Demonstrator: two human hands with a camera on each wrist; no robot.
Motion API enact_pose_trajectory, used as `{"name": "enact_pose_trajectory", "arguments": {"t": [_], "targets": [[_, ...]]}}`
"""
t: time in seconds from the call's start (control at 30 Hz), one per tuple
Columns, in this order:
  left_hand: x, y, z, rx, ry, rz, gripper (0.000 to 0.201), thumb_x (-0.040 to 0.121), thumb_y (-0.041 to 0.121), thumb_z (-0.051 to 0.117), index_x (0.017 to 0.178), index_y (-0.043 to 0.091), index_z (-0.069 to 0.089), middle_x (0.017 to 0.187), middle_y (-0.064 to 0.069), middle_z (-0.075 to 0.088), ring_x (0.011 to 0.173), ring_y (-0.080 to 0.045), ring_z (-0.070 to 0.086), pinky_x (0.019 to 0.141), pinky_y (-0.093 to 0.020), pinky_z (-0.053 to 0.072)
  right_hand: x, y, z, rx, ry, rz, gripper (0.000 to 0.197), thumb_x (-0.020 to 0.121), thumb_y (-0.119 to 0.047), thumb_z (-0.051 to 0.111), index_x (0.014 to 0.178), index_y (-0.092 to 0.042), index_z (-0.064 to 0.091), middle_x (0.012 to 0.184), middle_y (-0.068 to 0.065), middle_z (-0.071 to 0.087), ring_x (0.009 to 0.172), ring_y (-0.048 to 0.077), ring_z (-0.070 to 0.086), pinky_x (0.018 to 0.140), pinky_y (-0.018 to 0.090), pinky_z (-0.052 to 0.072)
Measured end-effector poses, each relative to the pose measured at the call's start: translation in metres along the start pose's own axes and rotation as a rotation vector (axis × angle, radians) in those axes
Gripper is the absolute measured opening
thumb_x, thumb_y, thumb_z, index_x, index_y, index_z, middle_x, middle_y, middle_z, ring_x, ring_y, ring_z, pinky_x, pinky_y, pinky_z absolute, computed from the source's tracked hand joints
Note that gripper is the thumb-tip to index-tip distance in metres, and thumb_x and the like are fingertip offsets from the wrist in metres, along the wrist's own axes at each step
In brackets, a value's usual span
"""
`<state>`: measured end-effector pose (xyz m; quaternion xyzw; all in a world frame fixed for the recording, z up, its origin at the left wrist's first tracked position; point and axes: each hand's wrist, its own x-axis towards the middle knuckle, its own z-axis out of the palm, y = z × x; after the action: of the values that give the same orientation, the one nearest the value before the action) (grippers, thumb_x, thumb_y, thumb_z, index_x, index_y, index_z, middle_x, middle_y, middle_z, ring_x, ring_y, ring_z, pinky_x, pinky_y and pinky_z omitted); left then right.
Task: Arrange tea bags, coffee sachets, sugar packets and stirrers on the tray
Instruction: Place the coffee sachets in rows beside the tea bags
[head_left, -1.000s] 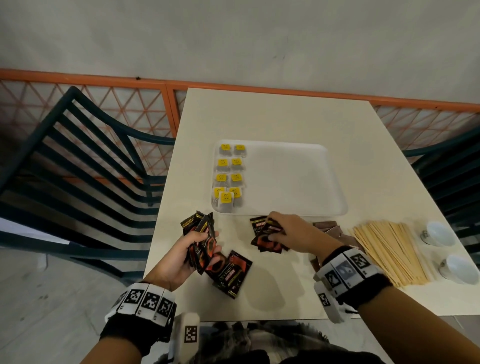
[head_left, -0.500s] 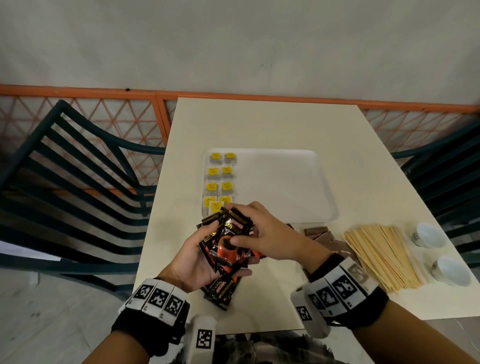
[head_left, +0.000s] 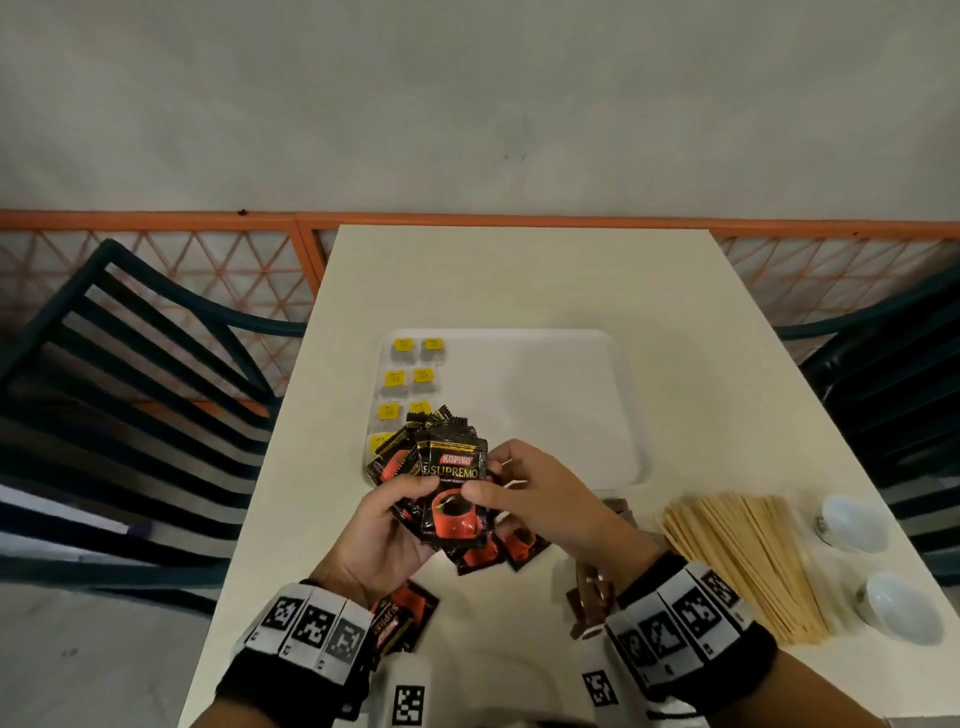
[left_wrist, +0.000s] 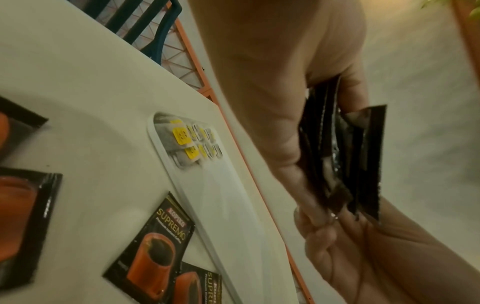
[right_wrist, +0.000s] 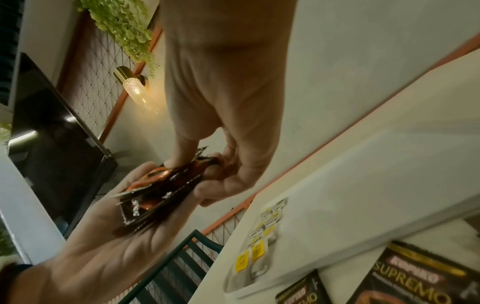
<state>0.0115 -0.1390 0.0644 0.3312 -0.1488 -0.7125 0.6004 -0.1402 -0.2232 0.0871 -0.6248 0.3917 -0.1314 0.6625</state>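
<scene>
A fanned stack of black-and-orange coffee sachets (head_left: 454, 493) is held above the table's front, just short of the white tray (head_left: 571, 395). My left hand (head_left: 415, 501) grips the stack from below, thumb on its face. My right hand (head_left: 485, 475) pinches the front sachet's right edge. The right wrist view shows the stack (right_wrist: 166, 185) lying across the left palm. Tea bags with yellow tags (head_left: 410, 364) sit in two columns at the tray's left end. More sachets (head_left: 519, 545) lie loose on the table under my hands, one (head_left: 402, 621) near the left wrist.
Wooden stirrers (head_left: 748, 561) lie in a pile at the right front. Brown sugar packets (head_left: 592, 603) sit partly under my right wrist. Two white cups (head_left: 852, 525) stand at the right edge. Dark green chairs (head_left: 130, 395) flank the table on both sides.
My right hand carried its sachets left and joined them to those in my left hand. Both hands now hold one fanned stack, raised higher and turned face up.
</scene>
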Motion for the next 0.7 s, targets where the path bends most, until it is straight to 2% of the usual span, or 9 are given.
{"name": "enact_pose_trajectory", "arguments": {"t": [0.07,0.13,0.2,0.27,0.33,0.43,0.53,0.6,0.7], "targets": [[0.008,-0.002,0.007,0.028,0.013,0.005,0.06,0.048,0.026,0.087,0.104,0.01,0.072,0.106,-0.016,0.07,0.095,-0.027,0.068,0.078,-0.038,0.057,0.004,-0.001,-0.012,0.005,-0.006,-0.041,0.022,0.081,-0.026,0.069,0.098,-0.017,0.058,0.099,0.001,0.063,0.073,0.009,0.066,0.057,0.019,0.052],[0.015,-0.003,0.013,0.068,0.056,0.025,0.059,0.054,0.029,0.086,0.108,0.012,0.07,0.113,-0.016,0.067,0.105,-0.028,0.065,0.085,-0.04,0.055,0.008,-0.002,-0.021,0.008,0.007,-0.063,0.027,0.082,-0.022,0.068,0.107,-0.014,0.062,0.098,-0.001,0.063,0.075,0.011,0.067,0.059,0.018,0.053],[0.021,-0.005,0.019,0.093,0.12,0.031,0.054,0.061,0.03,0.083,0.11,0.013,0.07,0.119,-0.016,0.065,0.11,-0.028,0.062,0.09,-0.041,0.053,0.012,0.0,-0.029,0.028,0.009,-0.074,0.03,0.083,-0.019,0.067,0.112,-0.012,0.064,0.094,-0.001,0.065,0.08,0.015,0.07,0.064,0.023,0.056],[0.025,-0.005,0.022,0.109,0.183,0.042,0.031,0.077,0.023,0.067,0.107,0.015,0.071,0.117,-0.015,0.066,0.107,-0.026,0.064,0.085,-0.037,0.055,0.016,0.003,-0.034,0.12,0.006,-0.067,0.029,0.083,-0.01,0.067,0.112,-0.009,0.064,0.093,0.004,0.069,0.083,0.018,0.071,0.067,0.029,0.059],[0.027,-0.004,0.022,0.171,0.251,0.056,0.031,0.084,0.016,0.06,0.114,0.014,0.066,0.118,-0.014,0.066,0.107,-0.026,0.064,0.081,-0.035,0.056,0.02,0.004,-0.04,0.214,0.055,-0.026,0.03,0.078,-0.003,0.07,0.106,-0.008,0.062,0.086,0.007,0.068,0.077,0.018,0.071,0.064,0.029,0.059],[0.029,-0.004,0.02,0.311,0.359,0.09,0.047,0.08,0.016,0.068,0.125,0.014,0.055,0.117,-0.011,0.067,0.108,-0.026,0.064,0.079,-0.034,0.056,0.027,0.007,-0.049,0.213,0.098,0.02,0.026,0.075,-0.003,0.073,0.097,-0.002,0.058,0.09,0.013,0.067,0.073,0.018,0.07,0.061,0.028,0.058],[0.03,-0.006,0.019,0.366,0.43,0.115,0.041,0.077,0.014,0.066,0.118,0.019,0.058,0.11,-0.008,0.07,0.102,-0.025,0.066,0.081,-0.039,0.056,0.033,0.013,-0.049,0.17,0.087,0.045,0.014,0.076,-0.006,0.072,0.084,-0.005,0.061,0.087,0.013,0.07,0.079,0.024,0.071,0.073,0.039,0.059],[0.032,-0.006,0.02,0.39,0.47,0.117,0.043,0.073,0.016,0.068,0.115,0.02,0.059,0.108,-0.006,0.071,0.101,-0.024,0.067,0.086,-0.044,0.052,0.037,0.016,-0.045,0.159,0.083,0.042,0.009,0.077,-0.007,0.072,0.079,-0.006,0.062,0.086,0.014,0.07,0.081,0.025,0.071,0.076,0.039,0.059],[0.037,-0.002,0.014,0.373,0.494,0.124,0.044,0.074,0.011,0.067,0.117,0.017,0.058,0.105,-0.007,0.072,0.098,-0.024,0.068,0.078,-0.04,0.054,0.048,0.019,-0.041,0.185,0.08,0.064,0.01,0.079,-0.007,0.07,0.084,-0.001,0.064,0.085,0.013,0.067,0.083,0.026,0.069,0.079,0.04,0.058]]}}
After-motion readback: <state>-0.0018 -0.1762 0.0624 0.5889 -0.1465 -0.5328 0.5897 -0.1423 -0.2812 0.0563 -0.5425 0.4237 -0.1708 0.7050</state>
